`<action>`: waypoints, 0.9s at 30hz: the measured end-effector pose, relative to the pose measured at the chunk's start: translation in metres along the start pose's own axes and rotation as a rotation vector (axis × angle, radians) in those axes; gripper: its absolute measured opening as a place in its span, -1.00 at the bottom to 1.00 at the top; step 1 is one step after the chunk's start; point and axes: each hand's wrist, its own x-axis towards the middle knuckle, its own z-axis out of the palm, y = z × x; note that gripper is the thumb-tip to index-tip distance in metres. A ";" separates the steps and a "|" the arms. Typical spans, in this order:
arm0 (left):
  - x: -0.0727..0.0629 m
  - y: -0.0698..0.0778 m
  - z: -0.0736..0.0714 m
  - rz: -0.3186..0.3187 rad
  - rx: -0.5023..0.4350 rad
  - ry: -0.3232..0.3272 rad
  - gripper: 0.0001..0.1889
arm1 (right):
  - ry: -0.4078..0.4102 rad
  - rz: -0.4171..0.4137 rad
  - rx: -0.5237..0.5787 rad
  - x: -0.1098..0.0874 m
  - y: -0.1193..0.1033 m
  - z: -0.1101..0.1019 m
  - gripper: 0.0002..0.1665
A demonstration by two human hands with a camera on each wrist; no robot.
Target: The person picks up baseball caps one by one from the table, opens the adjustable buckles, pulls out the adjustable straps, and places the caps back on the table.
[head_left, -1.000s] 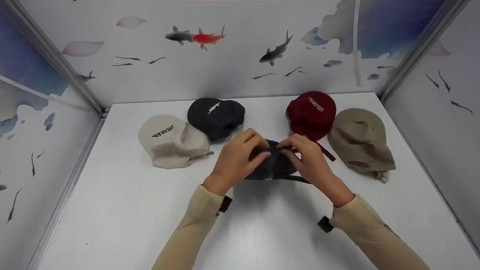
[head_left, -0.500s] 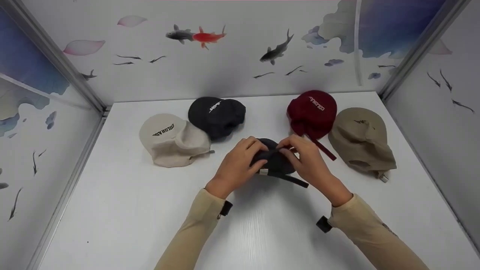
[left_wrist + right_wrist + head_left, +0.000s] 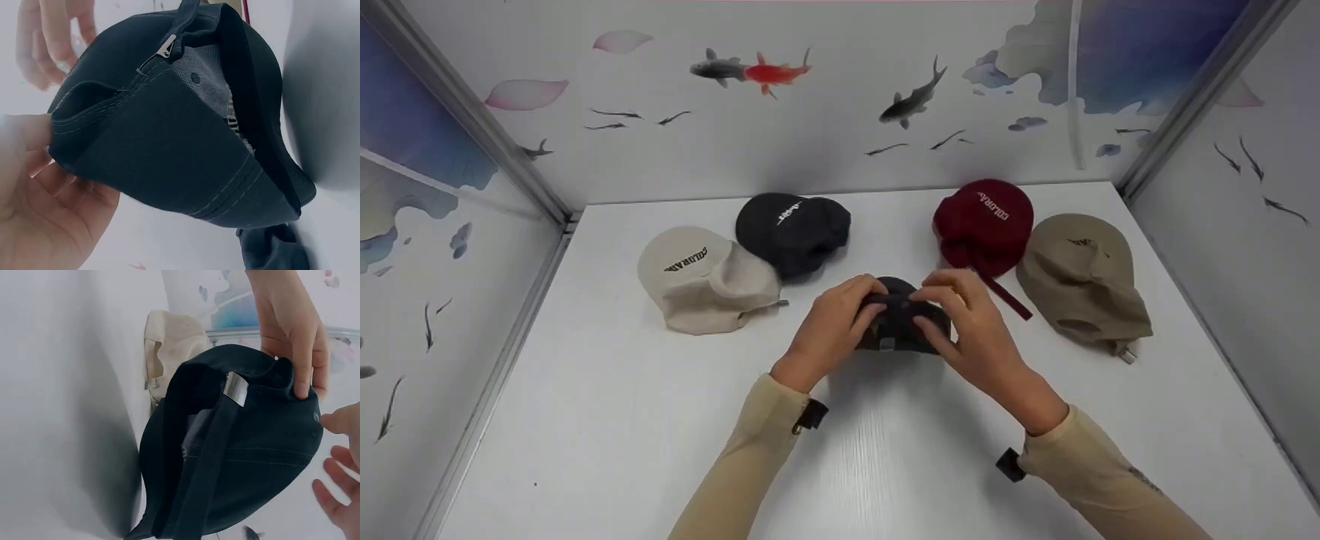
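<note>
A dark baseball cap (image 3: 906, 324) hangs over the middle of the table with its back opening towards me. My left hand (image 3: 826, 324) pinches the cap's fabric between thumb and fingers on the left, as the left wrist view shows with that hand (image 3: 62, 216). My right hand (image 3: 979, 334) is at the other side, its fingers loosely spread. In the right wrist view its thumb tip (image 3: 334, 422) is right at the crown's edge, beside a small eyelet. The cap's strap (image 3: 208, 467) runs through a metal buckle (image 3: 235, 388). White mesh lining shows inside (image 3: 202, 76).
Behind the hands lie a cream cap (image 3: 709, 281) and another dark cap (image 3: 793, 232) on the left. On the right are a red cap (image 3: 986, 225) and a khaki cap (image 3: 1080, 277). Printed panels (image 3: 825, 150) wall in the white table (image 3: 607, 420).
The dark cap has turned in the hands and its hanging strap end has gone from the head view. The right hand's fingers have let go of their pinch and spread apart.
</note>
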 end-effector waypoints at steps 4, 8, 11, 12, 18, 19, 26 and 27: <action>0.001 -0.001 -0.002 -0.003 -0.064 0.025 -0.82 | -0.026 -0.066 -0.054 -0.009 -0.006 0.002 -0.66; 0.003 -0.003 -0.006 -0.019 -0.193 0.025 -0.82 | -0.093 -0.085 -0.153 -0.016 -0.007 0.005 -0.40; 0.003 -0.006 -0.008 -0.052 -0.331 0.020 -0.83 | -0.130 -0.098 -0.226 -0.019 -0.005 0.007 -0.16; 0.003 -0.006 -0.009 -0.064 -0.378 0.020 -0.83 | -0.135 -0.103 -0.243 -0.019 -0.005 0.008 -0.11; 0.002 -0.006 -0.012 -0.094 -0.533 0.002 -0.84 | -0.109 -0.115 -0.260 -0.019 -0.004 0.011 -0.23; 0.002 -0.006 -0.011 -0.095 -0.535 0.000 -0.84 | -0.103 -0.109 -0.245 -0.018 -0.005 0.011 -0.27; 0.003 -0.002 -0.009 -0.101 -0.536 0.022 -0.86 | -0.073 -0.008 -0.070 -0.015 -0.007 0.009 -0.52; 0.003 -0.002 -0.009 -0.097 -0.533 0.027 -0.86 | -0.062 0.013 -0.026 -0.014 -0.007 0.009 -0.56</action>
